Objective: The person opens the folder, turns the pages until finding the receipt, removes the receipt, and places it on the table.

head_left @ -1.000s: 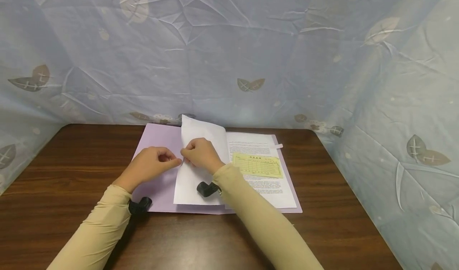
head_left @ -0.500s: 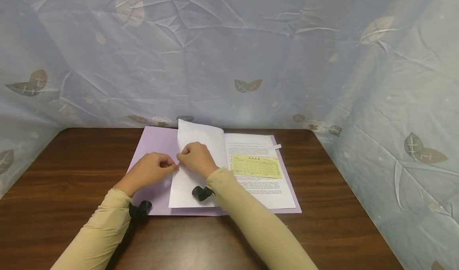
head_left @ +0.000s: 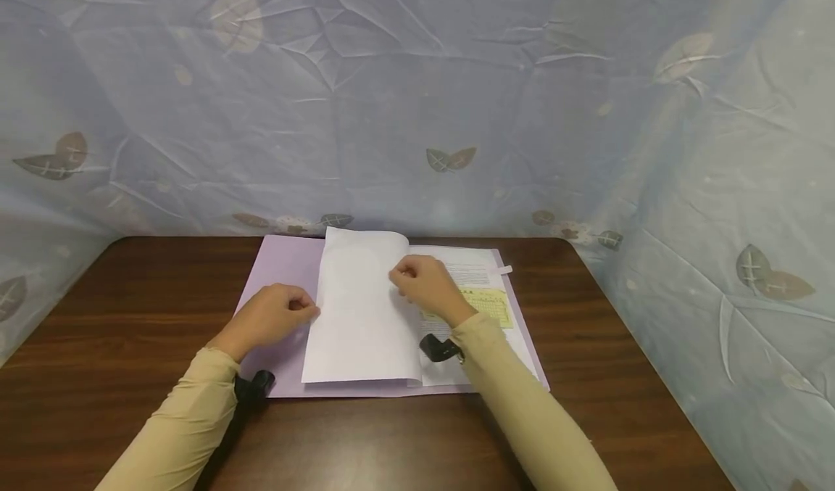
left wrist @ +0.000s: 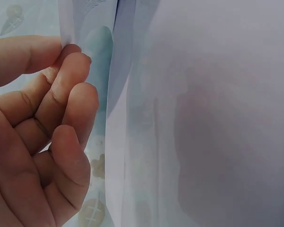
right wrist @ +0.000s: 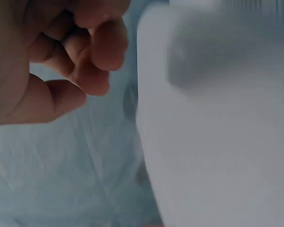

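A lilac folder point(head_left: 282, 259) lies spread on the table. Inside it, a white page point(head_left: 359, 331) is turned over toward the left, its blank side up and its bend near the middle. My left hand point(head_left: 267, 320) pinches that page's left edge between thumb and index finger point(left wrist: 26, 56), other fingers curled below. Over the bend hovers my right hand point(head_left: 430, 284), fingers loosely curled with nothing between them; the page point(right wrist: 217, 151) is beside them in the right wrist view. Partly hidden under this hand are a printed sheet point(head_left: 466, 262) and a yellow form slip point(head_left: 492, 304).
A small white tab point(head_left: 502, 270) sticks out at the folder's right edge. The brown wooden table point(head_left: 365, 440) backs onto a pale blue patterned cloth point(head_left: 365, 114), which also hangs along both sides. A black wrist camera point(head_left: 438, 348) sits on the right wrist.
My right hand has let go of the page's left edge and moved right, over the bend. The page lies flatter toward the left, and my left hand now pinches its edge.
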`<state>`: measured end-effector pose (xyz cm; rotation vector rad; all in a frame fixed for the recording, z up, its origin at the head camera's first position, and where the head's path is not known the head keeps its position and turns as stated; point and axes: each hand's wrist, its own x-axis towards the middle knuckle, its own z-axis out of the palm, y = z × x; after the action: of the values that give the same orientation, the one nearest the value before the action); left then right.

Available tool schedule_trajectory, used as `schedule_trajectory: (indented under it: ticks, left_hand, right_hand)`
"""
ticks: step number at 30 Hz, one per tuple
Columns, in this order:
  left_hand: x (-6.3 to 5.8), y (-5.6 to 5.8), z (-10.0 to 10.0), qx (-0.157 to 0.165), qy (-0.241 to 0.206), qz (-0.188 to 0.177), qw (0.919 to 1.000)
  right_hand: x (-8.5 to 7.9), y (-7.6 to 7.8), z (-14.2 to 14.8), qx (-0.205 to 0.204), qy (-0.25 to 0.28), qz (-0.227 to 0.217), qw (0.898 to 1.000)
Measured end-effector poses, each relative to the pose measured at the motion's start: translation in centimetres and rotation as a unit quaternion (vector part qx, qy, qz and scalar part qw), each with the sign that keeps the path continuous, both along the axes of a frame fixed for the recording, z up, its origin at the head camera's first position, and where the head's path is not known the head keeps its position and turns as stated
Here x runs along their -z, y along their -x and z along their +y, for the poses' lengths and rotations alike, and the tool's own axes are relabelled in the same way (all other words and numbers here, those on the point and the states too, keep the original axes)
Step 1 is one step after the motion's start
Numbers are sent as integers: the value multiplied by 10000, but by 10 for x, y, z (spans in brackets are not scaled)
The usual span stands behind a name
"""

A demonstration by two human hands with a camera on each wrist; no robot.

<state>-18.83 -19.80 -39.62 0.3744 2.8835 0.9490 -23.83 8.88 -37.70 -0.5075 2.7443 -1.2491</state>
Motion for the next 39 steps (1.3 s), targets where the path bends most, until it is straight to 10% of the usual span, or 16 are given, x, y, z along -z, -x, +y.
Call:
schedule_trajectory:
  ticks: [14, 39]
  left_hand:
    - [3, -1, -9, -34, 167, 20, 9999]
    - [2, -4, -22, -101, 329, -196, 9992]
  right_hand:
    - [32, 8, 144, 746, -1625, 456, 9828]
    - [46, 9, 149, 936, -2478, 16, 9643]
